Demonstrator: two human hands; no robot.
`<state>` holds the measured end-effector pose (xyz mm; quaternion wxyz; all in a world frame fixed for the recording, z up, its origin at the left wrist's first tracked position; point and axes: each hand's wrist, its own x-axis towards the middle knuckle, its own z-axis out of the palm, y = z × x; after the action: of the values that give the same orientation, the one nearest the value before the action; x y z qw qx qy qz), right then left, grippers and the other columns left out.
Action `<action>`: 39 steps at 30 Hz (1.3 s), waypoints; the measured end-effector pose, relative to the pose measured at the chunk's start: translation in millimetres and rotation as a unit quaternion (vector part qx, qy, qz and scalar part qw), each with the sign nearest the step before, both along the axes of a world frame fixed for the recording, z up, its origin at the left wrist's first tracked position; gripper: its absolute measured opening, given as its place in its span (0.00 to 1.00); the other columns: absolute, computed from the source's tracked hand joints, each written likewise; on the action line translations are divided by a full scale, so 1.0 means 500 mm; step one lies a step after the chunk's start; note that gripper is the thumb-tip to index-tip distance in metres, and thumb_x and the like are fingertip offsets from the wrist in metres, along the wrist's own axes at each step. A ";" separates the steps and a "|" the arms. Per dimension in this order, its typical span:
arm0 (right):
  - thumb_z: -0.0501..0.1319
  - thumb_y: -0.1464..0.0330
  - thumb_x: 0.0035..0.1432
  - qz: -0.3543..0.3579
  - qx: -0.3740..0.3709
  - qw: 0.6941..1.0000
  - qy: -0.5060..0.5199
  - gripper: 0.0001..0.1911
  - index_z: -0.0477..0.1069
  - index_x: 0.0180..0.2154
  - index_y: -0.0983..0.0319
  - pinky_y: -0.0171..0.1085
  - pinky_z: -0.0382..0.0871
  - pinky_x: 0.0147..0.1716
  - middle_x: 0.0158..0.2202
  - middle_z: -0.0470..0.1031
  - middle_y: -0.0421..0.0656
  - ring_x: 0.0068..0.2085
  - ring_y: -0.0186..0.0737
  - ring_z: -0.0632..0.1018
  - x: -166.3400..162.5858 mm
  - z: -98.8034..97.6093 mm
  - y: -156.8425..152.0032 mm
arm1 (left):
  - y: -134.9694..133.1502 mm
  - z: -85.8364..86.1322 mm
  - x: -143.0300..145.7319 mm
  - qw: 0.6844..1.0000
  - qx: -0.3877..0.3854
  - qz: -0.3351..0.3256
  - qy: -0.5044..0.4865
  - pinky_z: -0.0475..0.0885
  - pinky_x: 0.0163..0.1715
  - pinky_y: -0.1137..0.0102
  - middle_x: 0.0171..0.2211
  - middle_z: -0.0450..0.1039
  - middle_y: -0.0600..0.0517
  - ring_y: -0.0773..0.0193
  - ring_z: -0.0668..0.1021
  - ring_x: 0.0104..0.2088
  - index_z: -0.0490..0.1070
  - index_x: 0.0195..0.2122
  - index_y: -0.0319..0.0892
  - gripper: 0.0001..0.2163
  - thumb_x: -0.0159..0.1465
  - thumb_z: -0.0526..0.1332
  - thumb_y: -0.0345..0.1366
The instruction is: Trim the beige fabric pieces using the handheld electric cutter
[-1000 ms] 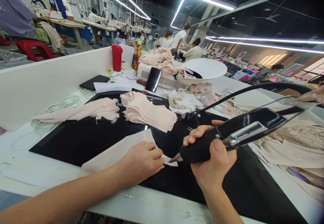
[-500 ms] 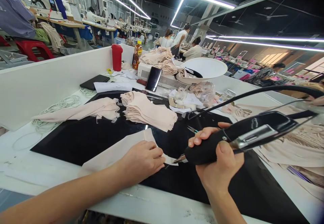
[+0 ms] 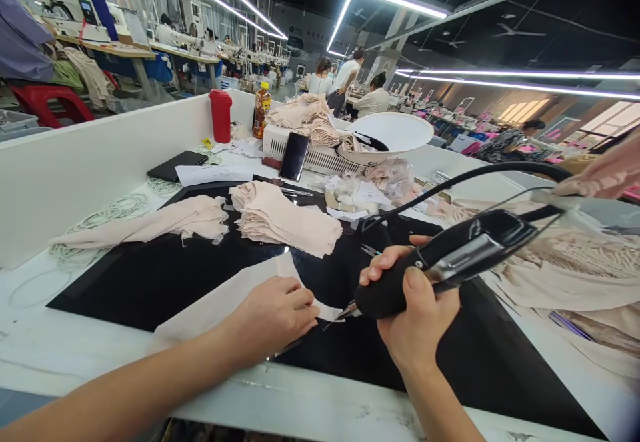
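Note:
My left hand (image 3: 275, 315) lies on a pale beige fabric piece (image 3: 225, 293), its fingers bent together and pressing near the fabric's right end. In my right hand (image 3: 415, 309) is a black corded hand tool (image 3: 390, 295) with a pointed metal tip. That tip touches or hovers just over the fabric's narrow end; I cannot tell which. Beneath lies a black glossy sheet (image 3: 190, 282). Beyond my hands sit a stack of beige fabric pieces (image 3: 285, 219) and a loose fabric bundle (image 3: 150, 222). Small scissors or tweezers (image 3: 370, 251) lie behind the tool.
A white raised border (image 3: 100, 175) runs along the table's left. At the back stand a red cup (image 3: 221, 115), a bottle (image 3: 261, 110), a phone (image 3: 294, 156) and a white dish (image 3: 400, 132). Beige fabric (image 3: 575, 269) heaps up at right. A blurred pinkish shape (image 3: 610, 169) hangs by the cord.
The view has shifted slightly, moving everything a little left. At the right, the blurred pinkish shape reaches farther into view. Both hands keep their hold, with the tool tip still at the fabric's end.

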<state>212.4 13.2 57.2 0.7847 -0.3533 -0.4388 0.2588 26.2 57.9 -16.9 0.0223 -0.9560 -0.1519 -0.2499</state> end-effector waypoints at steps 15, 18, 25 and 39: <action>0.71 0.62 0.59 0.003 -0.007 1.000 -0.001 0.18 0.70 0.47 0.55 0.36 0.76 0.25 0.31 0.76 0.35 0.26 0.34 0.76 0.019 -0.008 0.020 | 0.024 0.056 -0.053 0.995 -0.088 0.019 -0.042 0.79 0.48 0.63 0.43 0.82 0.48 0.59 0.82 0.45 0.77 0.45 0.39 0.13 0.78 0.53 0.33; 0.72 0.62 0.59 0.004 0.006 1.000 0.006 0.18 0.70 0.48 0.55 0.36 0.76 0.25 0.31 0.76 0.35 0.26 0.34 0.76 0.023 -0.005 0.022 | 0.023 0.066 -0.069 0.996 -0.078 0.025 -0.025 0.79 0.48 0.64 0.43 0.82 0.48 0.59 0.83 0.45 0.78 0.46 0.40 0.14 0.79 0.51 0.33; 0.71 0.62 0.61 0.026 0.014 1.000 -0.001 0.16 0.69 0.47 0.55 0.36 0.76 0.26 0.31 0.76 0.34 0.26 0.34 0.75 0.020 -0.004 0.024 | 0.045 0.070 -0.125 0.995 -0.090 0.047 0.018 0.81 0.48 0.65 0.48 0.82 0.48 0.59 0.83 0.47 0.79 0.50 0.43 0.16 0.78 0.50 0.32; 0.71 0.61 0.61 0.031 0.007 0.999 -0.011 0.13 0.70 0.42 0.56 0.35 0.77 0.26 0.33 0.77 0.35 0.27 0.33 0.77 0.010 -0.014 0.029 | -0.009 0.108 -0.099 0.954 -0.212 0.132 0.163 0.72 0.29 0.71 0.38 0.75 0.54 0.65 0.80 0.29 0.76 0.43 0.46 0.06 0.71 0.61 0.29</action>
<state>217.5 27.6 50.4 0.7740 -0.3364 -0.4600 0.2759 -23.3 53.6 36.8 -0.1233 -0.9379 -0.3208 -0.0475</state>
